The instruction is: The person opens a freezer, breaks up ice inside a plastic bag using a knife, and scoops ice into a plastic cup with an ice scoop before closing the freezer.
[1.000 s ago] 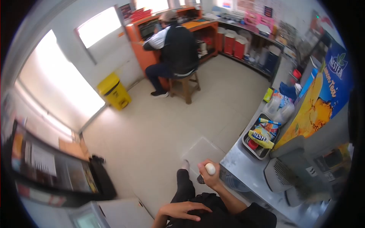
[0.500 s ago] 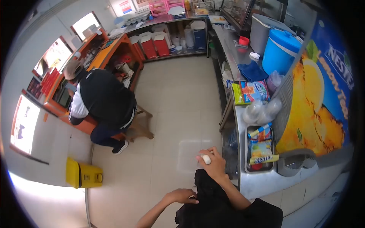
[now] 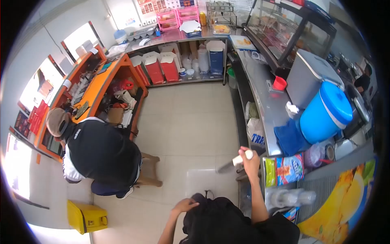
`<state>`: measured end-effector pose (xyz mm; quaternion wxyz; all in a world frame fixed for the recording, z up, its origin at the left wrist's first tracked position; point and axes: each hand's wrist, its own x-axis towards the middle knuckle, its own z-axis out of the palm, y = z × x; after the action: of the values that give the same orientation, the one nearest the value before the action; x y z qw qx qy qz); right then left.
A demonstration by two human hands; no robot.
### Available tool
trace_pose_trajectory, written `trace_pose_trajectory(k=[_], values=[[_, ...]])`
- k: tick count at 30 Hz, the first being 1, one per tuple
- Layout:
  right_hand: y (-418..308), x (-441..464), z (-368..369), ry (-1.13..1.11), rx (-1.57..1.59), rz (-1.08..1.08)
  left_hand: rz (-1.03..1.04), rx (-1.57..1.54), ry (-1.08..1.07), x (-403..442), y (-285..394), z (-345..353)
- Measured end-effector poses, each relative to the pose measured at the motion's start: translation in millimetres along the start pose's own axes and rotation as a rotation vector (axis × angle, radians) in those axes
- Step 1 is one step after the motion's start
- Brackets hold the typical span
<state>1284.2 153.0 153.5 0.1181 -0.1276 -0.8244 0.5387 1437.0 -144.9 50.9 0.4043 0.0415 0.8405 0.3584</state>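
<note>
In my right hand (image 3: 250, 162), raised beside the right counter, is a knife (image 3: 237, 161) with a white handle. Its greyish blade points left over the floor and is blurred. My fingers are closed around the handle. Lower down, my left hand (image 3: 186, 205) is at the black cloth garment (image 3: 215, 221) on my front, its fingertips pressed on the fabric edge. A thin dark loop shows at the top of that cloth.
A person (image 3: 101, 154) sits on a wooden stool (image 3: 150, 171) at the orange desk (image 3: 91, 91). The right counter (image 3: 264, 101) carries a blue drink cooler (image 3: 325, 112), a blue cloth (image 3: 290, 136), a Nestea pack (image 3: 288, 168) and plastic cups (image 3: 292, 198). A yellow bin (image 3: 86, 217) stands lower left.
My view has tilted up and moved forward. My right hand has moved right and up, bringing the knife's blade into sight. My left hand has shifted slightly left along the black cloth.
</note>
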Motion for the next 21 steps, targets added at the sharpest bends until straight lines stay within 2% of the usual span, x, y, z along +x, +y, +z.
trace_pose_trajectory(k=[3,5,7,12,15,18,21], values=[[-2.3,97.1,30.6,0.122,0.409,0.163,-0.099,-0.071,0.122,35.3,-50.4,-29.3],[-15.7,156.0,45.2,0.215,0.662,0.205,-0.141,-0.151,0.160,63.3,-59.1,-52.2],[-34.4,208.5,57.3,0.277,0.764,0.186,-0.197,-0.209,0.182,88.2,-57.0,-86.1],[-56.3,341.7,89.7,0.461,0.890,0.119,-0.127,-0.568,0.307,205.0,-43.4,-194.1],[-62.3,412.0,100.2,0.615,0.994,0.180,-0.059,-0.517,0.388,291.9,-33.4,-281.7],[-49.8,472.9,111.3,0.724,1.098,0.165,0.059,-0.197,0.439,378.9,-5.5,-379.0],[-39.0,526.3,126.5,0.833,1.217,0.150,0.210,-0.122,0.387,411.4,100.6,-470.7]])
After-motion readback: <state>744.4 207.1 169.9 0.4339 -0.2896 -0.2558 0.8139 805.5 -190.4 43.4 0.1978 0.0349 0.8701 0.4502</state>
